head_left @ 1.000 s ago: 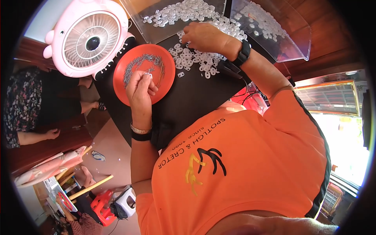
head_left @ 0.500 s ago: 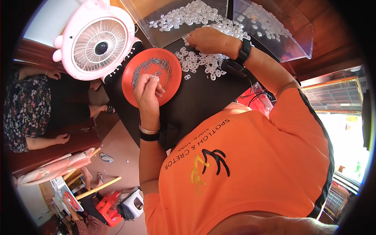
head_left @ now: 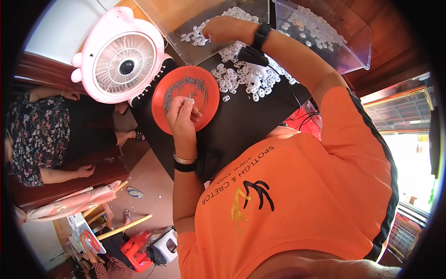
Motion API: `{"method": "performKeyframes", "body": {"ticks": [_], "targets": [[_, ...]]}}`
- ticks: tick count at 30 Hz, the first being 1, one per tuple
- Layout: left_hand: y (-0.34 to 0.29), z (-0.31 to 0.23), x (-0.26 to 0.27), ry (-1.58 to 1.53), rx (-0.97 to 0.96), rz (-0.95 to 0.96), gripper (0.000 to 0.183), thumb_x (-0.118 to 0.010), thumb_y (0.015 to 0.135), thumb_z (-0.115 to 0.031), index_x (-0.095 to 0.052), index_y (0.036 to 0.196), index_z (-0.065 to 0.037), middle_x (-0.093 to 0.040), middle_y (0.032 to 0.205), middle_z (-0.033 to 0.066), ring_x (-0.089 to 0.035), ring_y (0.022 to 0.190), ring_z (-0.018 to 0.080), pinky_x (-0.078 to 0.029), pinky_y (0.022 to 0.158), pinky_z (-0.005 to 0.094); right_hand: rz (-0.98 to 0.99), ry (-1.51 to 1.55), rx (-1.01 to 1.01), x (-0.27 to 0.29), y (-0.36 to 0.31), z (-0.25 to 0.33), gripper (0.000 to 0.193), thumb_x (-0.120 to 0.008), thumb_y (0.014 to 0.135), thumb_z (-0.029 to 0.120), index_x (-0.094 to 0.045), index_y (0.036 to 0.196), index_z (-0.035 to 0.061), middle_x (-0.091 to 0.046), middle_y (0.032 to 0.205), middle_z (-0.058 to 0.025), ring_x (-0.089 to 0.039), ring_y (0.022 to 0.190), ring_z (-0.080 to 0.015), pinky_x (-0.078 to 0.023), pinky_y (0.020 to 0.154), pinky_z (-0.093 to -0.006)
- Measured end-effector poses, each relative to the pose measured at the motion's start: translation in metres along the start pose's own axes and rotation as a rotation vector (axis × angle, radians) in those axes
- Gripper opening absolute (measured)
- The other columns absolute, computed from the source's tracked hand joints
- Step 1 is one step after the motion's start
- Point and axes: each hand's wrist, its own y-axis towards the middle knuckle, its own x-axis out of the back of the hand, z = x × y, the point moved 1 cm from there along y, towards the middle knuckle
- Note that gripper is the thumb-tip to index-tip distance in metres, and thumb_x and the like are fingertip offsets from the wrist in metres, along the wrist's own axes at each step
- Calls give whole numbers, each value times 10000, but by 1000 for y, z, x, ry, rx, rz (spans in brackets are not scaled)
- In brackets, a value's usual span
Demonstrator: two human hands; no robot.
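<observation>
My left hand [head_left: 182, 115] is over the red bowl [head_left: 210, 114], thumb and fingers pinched on a small white plastic piece [head_left: 189, 99]. Thin grey metal pieces [head_left: 174, 88] lie in a ring inside the bowl. My right hand [head_left: 227, 29] hangs over the left clear bin [head_left: 195, 55], its fingers curled down; what they hold, if anything, is hidden. White oval pieces with holes [head_left: 239, 13] lie in that bin. More of them form a loose pile [head_left: 255, 79] on the black tabletop [head_left: 232, 123], below my right forearm.
A pink fan [head_left: 121, 65] stands left of the bowl. A second clear bin [head_left: 355, 56] with white pieces is at the far right. A black device [head_left: 253, 56] with a cable sits by the pile. Another person [head_left: 39, 135] is at the left, beside the table.
My right hand has moved left and away from me, from the loose pile to above the left bin. My left hand keeps its pinch over the bowl. The whole view has shifted slightly.
</observation>
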Motion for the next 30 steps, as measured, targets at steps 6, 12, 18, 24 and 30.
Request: {"method": "performKeyframes", "body": {"ticks": [6, 12, 18, 24, 30], "targets": [[2, 0, 0, -35, 40, -17, 144, -506, 895, -135, -530, 804, -26, -525, 651, 11, -490, 559, 79, -381, 524, 212, -102, -187, -32, -17, 53, -9, 188, -521, 775, 68, -642, 918, 80, -647, 842, -146, -626, 840, -347, -501, 717, -436], [-1, -2, 3, -20, 31, 36, 126, -489, 902, -126, -535, 822, -40, -542, 690, 20, -524, 572, 102, -396, 531, 214, -29, -330, 61, -40, 69, -16, 142, -532, 792, 88, -636, 888, 87, -632, 917, -116, -626, 867, -320, -509, 737, -425], [-1, -6, -2, -64, 46, -7, 131, -500, 900, -92, -518, 790, -23, -517, 637, 7, -472, 554, 67, -380, 520, 205, -41, -307, 82, -39, 60, -27, 108, -554, 794, 119, -637, 859, 94, -619, 902, -106, -620, 864, -320, -503, 721, -422], [2, -1, 0, -53, 55, -10, 127, -501, 899, -92, -521, 795, -21, -521, 641, 7, -477, 556, 68, -384, 522, 206, 39, -15, 60, -22, 54, -11, 175, -591, 733, 158, -660, 880, 92, -651, 833, -133, -628, 829, -324, -483, 711, -442], [4, 3, 2, -12, 44, 38, 121, -483, 907, -125, -535, 845, -35, -536, 693, 18, -518, 572, 104, -400, 537, 218, 22, 23, 19, -33, 57, -11, 196, -590, 707, 159, -662, 877, 94, -653, 803, -138, -624, 808, -337, -475, 693, -440]]}}
